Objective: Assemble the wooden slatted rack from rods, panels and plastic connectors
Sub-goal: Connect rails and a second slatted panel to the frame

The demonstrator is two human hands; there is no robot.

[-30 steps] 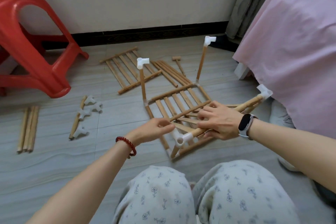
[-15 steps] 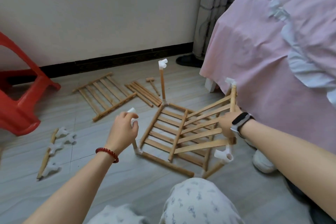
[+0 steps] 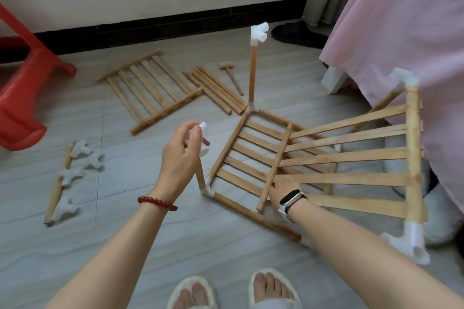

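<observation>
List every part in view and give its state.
left hand: grips near post's white connector
right hand: under the lifted slatted panel, grip hidden
base panel: flat on floor, framed by rods
far post: upright, connector on top
spare panel: flat, unattached
loose rods: bundled on floor
mallet: lying unused

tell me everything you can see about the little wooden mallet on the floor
The small light wooden mallet lies flat on the grey tiled floor near the wall, untouched by either hand. It has a short blocky cylindrical head at the far end and a thin round handle running toward the viewer and to the right. It sits just right of the bundle of loose wooden rods and left of the upright rod with a white plastic connector.
</observation>
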